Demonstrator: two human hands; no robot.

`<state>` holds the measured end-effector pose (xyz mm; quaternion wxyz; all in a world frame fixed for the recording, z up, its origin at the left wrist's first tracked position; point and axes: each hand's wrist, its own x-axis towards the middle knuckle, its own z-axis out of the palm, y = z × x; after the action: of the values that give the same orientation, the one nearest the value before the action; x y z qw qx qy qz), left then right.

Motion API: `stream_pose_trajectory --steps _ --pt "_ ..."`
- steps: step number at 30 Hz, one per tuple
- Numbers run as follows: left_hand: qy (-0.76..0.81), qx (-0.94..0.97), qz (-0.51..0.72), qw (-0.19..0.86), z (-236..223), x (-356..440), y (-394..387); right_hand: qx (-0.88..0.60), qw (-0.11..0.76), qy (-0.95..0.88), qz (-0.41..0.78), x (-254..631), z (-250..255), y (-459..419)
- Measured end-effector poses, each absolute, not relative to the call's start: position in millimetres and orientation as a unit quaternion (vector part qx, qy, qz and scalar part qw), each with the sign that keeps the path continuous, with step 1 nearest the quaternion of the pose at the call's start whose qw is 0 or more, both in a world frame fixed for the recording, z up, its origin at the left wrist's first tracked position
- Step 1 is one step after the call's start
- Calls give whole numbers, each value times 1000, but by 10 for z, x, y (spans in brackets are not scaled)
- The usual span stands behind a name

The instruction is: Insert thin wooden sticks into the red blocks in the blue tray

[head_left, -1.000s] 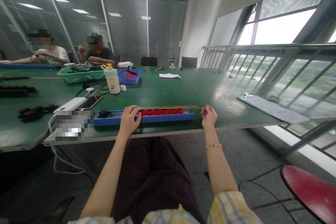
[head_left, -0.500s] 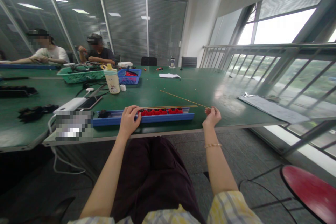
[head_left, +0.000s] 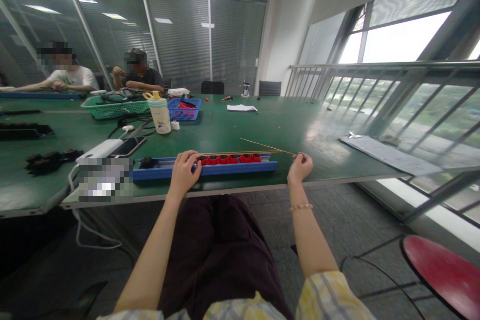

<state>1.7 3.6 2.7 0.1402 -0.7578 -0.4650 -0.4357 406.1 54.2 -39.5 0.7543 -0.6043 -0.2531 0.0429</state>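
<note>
A long blue channel (head_left: 232, 169) lies along the near table edge. Several red blocks with dark tops (head_left: 224, 160) sit in a row inside it, and a black part (head_left: 149, 162) rests at its left end. My left hand (head_left: 184, 172) is curled over the channel, thumb on the near side, beside the leftmost red block; its fingertips are partly hidden. One thin yellow rod (head_left: 243, 153) runs along the channel's far side from near my left fingers. My right hand (head_left: 301, 167), right of the channel, pinches the end of another thin yellow rod (head_left: 260, 144), which slants up and left over the table.
Left of the channel are a phone (head_left: 129, 146), a white power bank (head_left: 100, 150) and cables. Behind stand a bottle (head_left: 160, 116), a green basket (head_left: 114, 110) and a blue basket (head_left: 184, 113). A clipboard with paper (head_left: 390, 154) lies right. Two people sit at the far left.
My right hand has shifted slightly left and down, and its rod's far tip has moved right and nearer. My left hand and the channel look unmoved.
</note>
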Motion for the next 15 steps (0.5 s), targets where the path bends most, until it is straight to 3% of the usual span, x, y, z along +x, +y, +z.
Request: stream_pose_trajectory --steps 9,15 --pt "-463 -757 -439 144 22 19 33 -742 554 -377 -15 4154 -339 468" --pt "-462 -758 -439 142 9 8 44 -776 470 -420 -16 4379 -390 462"
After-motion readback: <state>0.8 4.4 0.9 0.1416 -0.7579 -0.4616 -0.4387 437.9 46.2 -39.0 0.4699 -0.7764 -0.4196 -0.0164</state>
